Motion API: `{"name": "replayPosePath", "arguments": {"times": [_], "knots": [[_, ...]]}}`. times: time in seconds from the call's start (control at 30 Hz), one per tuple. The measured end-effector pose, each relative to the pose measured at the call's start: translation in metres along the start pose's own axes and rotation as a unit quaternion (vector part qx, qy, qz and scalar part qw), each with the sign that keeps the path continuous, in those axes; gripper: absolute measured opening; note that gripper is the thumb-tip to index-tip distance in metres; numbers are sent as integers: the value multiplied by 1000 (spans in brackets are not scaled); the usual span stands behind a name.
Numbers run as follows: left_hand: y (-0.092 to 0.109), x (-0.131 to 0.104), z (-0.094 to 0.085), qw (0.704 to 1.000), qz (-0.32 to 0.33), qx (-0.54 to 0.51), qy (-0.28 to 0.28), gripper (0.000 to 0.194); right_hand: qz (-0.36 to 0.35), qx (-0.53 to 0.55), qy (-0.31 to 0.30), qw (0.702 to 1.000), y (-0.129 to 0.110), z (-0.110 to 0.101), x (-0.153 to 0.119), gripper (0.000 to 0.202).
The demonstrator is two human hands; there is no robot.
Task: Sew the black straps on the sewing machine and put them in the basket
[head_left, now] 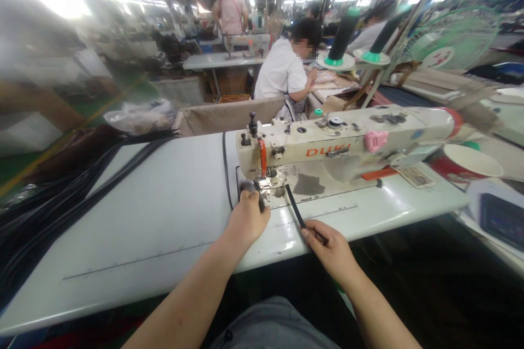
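My right hand (327,242) pinches one end of a narrow black strip (295,207) at the front of the sewing machine (347,136). The strip's far end points up toward the machine bed, to the right of the needle area. My left hand (248,217) is closed by the presser foot (265,181), at the left end of the machine. Something dark (262,203) shows between its thumb and fingers; its kind is hidden by the hand. A thin black band (227,169) lies across the white table (176,191) to the left.
Long black strips (49,223) hang over the table's left side. Two black thread cones (341,38) stand behind the machine, near a green fan (450,38). A person in white (280,71) works beyond a cloth-sided bin (229,117). At right lies a phone-like device (503,215).
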State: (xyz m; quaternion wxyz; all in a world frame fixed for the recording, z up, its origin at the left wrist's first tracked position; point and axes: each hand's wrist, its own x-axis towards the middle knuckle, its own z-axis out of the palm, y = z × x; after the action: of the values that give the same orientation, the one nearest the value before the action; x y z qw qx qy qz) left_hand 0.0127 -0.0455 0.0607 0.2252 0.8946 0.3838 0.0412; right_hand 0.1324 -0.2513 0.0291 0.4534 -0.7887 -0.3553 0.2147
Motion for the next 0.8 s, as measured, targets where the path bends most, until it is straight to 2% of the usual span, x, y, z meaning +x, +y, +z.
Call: {"name": "replayPosePath", "arguments": {"times": [0.13, 0.3, 0.43, 0.53, 0.67, 0.8], "knots": [[7, -11, -4, 999, 13, 21, -27, 46, -9, -5, -2, 1000, 2, 0, 1, 37], [7, -20, -7, 997, 20, 42, -67, 42, -13, -7, 3, 1000, -1, -1, 2, 38], [3, -25, -6, 989, 43, 89, -107, 55, -14, -17, 6, 1000, -2, -2, 3, 39], [3, -28, -8, 985, 57, 112, -122, 57, -10, -16, 7, 1000, -3, -2, 3, 38], [5, -32, -14, 988, 54, 117, -83, 49, 3, -6, 3, 1000, -6, -2, 2, 39], [0, -34, -13, 989, 110, 101, -11, 41, 16, 3, 2, 1000, -9, -3, 3, 38]]}}
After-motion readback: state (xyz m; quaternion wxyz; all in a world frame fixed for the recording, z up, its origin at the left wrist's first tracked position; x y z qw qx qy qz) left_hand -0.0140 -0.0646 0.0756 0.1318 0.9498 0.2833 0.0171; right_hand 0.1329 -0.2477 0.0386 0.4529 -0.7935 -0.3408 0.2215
